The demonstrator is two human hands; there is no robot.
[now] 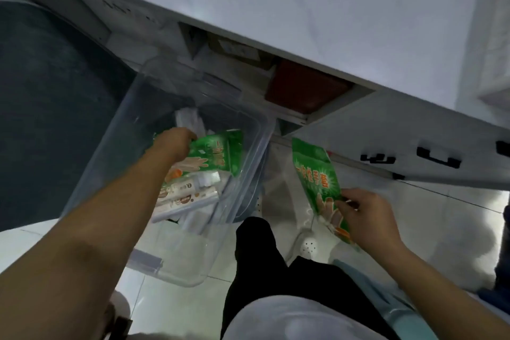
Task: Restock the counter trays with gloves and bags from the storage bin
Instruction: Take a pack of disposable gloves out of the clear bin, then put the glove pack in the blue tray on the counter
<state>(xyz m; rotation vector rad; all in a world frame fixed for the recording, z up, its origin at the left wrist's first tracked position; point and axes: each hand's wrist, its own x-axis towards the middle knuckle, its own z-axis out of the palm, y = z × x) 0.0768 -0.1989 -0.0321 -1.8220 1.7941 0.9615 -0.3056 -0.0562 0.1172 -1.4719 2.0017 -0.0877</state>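
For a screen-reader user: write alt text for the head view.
A person crouches over a clear plastic storage bin on a tiled floor, the left hand reaching in and gripping a green glove packet, while the right hand holds a second green glove packet outside the bin. White rolled bags lie in the bin, below a white counter.

I see a white countertop (317,0) across the top, with an open shelf under it holding a red-brown box (306,88) and a cardboard box (237,50). White drawer fronts at right carry black handles (438,159). Pale floor tiles (430,218), a dark mat (47,107) at left, black trouser leg (262,262), white perforated shoe (308,246).
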